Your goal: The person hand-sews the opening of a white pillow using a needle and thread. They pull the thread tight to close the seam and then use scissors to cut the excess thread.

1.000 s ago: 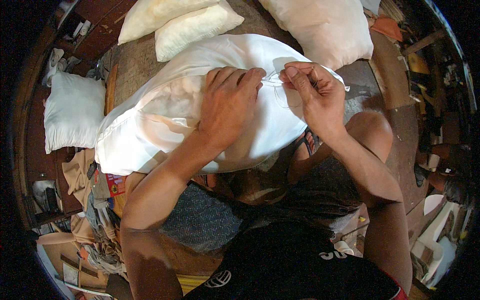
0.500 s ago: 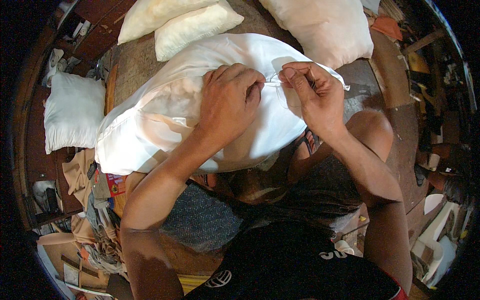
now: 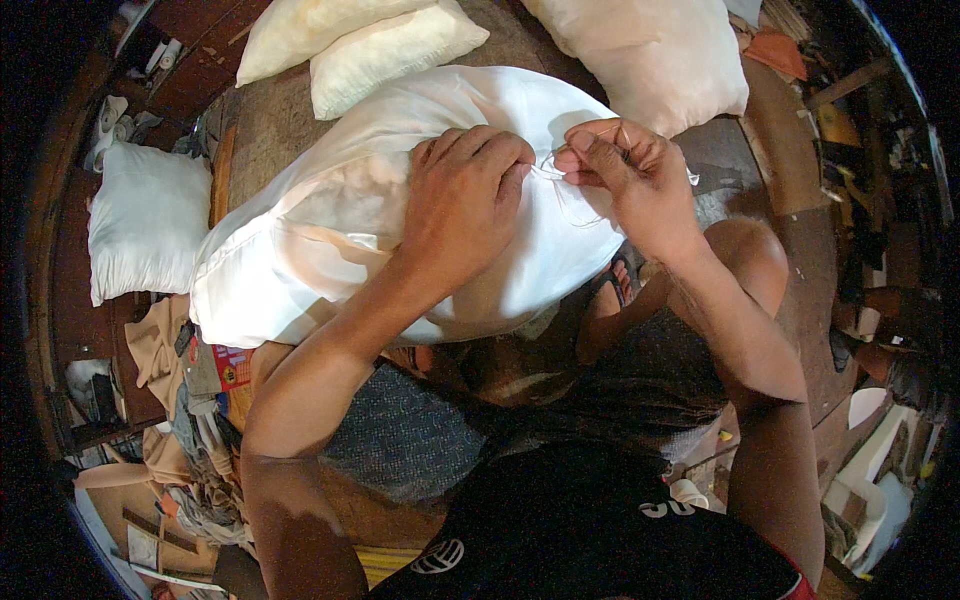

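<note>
A large white satin cushion lies over my lap, with fluffy filling showing pale through its upper side. My left hand rests on it with fingers curled, thumb and forefinger pinching the fabric at a seam. Just right of that, my right hand is closed in a pinch on a fine thread, apparently with a needle, though the needle is too small to make out clearly. Loose loops of thread hang between the two hands over the white cloth.
Pale pillows lie behind the cushion, a bigger one at upper right and another at left. Crumpled cloths are heaped left of me. My bent right knee is beside my forearm. A person's sandalled foot shows at far right.
My right hand has shifted slightly up and to the right and turned a little, with the thread loops moving along. My left hand has barely moved.
</note>
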`<state>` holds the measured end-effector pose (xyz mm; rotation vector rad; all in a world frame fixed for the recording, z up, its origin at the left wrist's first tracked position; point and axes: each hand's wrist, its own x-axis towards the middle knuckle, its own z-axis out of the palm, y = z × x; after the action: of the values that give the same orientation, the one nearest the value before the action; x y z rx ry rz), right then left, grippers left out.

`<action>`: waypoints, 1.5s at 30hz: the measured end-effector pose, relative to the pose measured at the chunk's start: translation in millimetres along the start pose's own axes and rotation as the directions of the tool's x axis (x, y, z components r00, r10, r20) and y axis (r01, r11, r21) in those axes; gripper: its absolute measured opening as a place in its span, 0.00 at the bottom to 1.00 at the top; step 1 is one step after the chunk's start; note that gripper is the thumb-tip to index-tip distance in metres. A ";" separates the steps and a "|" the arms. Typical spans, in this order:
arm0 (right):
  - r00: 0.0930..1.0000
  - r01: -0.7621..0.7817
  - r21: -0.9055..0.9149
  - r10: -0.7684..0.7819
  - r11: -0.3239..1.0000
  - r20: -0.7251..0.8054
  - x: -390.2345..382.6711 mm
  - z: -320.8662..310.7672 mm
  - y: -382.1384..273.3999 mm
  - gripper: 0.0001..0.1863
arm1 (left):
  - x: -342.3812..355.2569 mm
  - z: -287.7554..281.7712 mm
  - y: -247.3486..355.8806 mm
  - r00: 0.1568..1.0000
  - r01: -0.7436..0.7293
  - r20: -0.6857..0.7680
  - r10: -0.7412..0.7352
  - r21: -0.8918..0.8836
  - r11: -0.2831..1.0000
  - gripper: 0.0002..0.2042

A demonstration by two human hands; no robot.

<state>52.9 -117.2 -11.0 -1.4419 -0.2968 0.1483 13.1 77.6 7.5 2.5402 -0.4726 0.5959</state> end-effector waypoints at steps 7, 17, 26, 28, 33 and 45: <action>0.983 -0.175 0.132 0.167 0.976 0.070 1.9 -5.7 -7.3 0.09 | -1.0 -1.2 -0.5 0.998 -0.049 0.036 0.049 -0.002 0.999 0.03; 0.946 -0.296 0.168 0.265 0.940 0.188 5.8 -14.8 -6.0 0.09 | -3.2 2.3 -1.2 0.996 -0.092 0.016 0.092 -0.030 0.995 0.04; 0.957 -0.232 0.059 0.217 0.971 0.195 -1.3 1.7 -7.3 0.08 | 3.9 -4.2 -14.7 0.993 -0.032 0.103 0.054 -0.204 0.978 0.05; 0.974 -0.190 0.054 0.181 0.980 0.137 0.6 -3.2 -9.6 0.09 | 6.1 -7.7 -13.9 0.992 0.003 0.122 0.026 -0.232 0.973 0.05; 0.957 -0.282 0.098 0.273 0.954 0.094 7.4 -8.1 -15.0 0.08 | 1.1 -14.3 0.4 0.999 -0.041 0.005 0.042 -0.096 0.994 0.05; 0.963 -0.041 -0.335 0.126 0.941 0.238 5.0 -26.1 -28.4 0.14 | -5.7 -33.4 3.3 0.976 -0.218 0.055 0.212 0.170 0.961 0.08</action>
<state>63.1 -144.3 15.0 -1.7701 -0.4892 0.3718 -3.8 93.7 32.2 2.6892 -0.7471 0.6985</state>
